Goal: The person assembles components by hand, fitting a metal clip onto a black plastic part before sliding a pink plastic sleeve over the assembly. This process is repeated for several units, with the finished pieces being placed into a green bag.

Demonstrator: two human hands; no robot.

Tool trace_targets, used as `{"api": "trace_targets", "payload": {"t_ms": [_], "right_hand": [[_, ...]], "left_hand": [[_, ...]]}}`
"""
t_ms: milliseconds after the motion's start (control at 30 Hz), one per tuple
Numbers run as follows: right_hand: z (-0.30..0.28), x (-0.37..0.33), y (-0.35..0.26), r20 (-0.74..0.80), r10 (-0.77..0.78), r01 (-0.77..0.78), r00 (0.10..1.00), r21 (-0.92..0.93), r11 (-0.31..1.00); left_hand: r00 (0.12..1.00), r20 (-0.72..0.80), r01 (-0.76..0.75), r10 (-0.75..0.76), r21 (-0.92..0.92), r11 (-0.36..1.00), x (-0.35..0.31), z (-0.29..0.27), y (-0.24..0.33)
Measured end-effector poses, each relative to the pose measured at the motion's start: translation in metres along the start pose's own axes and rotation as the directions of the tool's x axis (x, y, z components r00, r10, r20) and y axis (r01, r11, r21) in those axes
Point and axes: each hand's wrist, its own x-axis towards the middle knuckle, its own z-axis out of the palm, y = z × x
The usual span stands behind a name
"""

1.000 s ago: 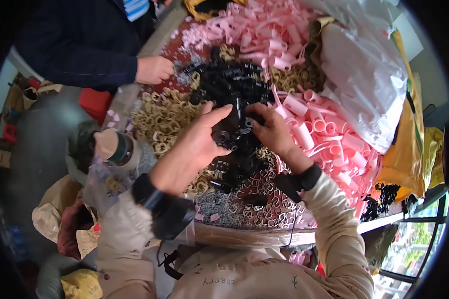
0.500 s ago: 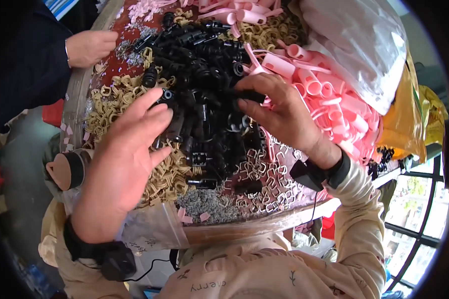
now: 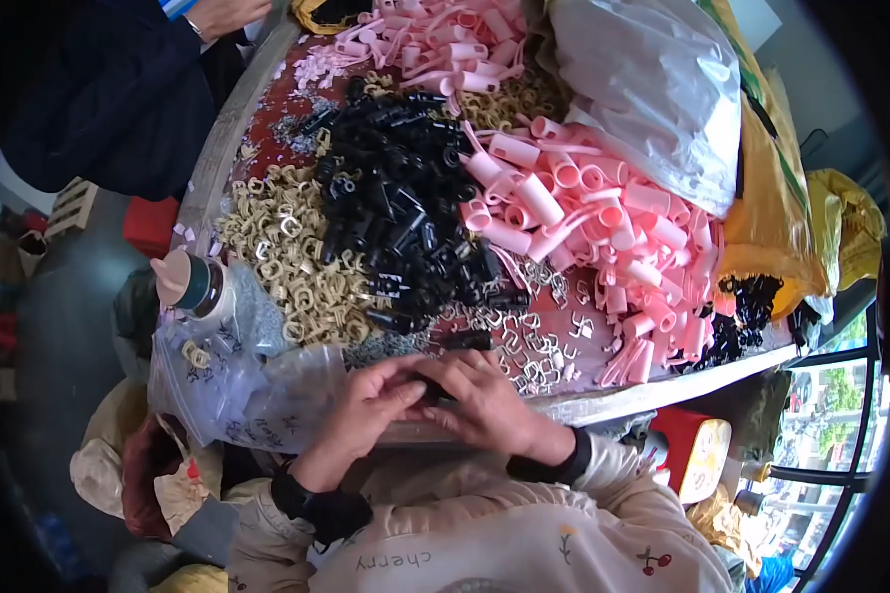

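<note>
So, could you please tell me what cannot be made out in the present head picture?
In the head view:
- Black part: mostly hidden by the left hand and right hand; its shape, and which hand grips it, cannot be told.
- Other person's hand: cut off by the top edge.
- White bag: its opaque wall hides any contents.
- Black pile: upper pieces cover lower ones.

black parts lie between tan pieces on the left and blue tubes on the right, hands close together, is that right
Not quite: the tubes on the right are pink, not blue, as the head view shows. The black parts do lie between them and the tan pieces, with the left hand and right hand close together.
</note>
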Motion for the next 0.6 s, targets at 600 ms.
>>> {"api": "trace_targets", "payload": {"t_ms": [600], "right_hand": [[-0.044, 0.031, 0.083, -0.353, 0.183, -0.221, 0.917, -0.071, 0.973]], "left_hand": [[0.999, 0.048, 0.044, -0.022, -0.541, 0.840, -0.011, -0.015, -0.019]]}}
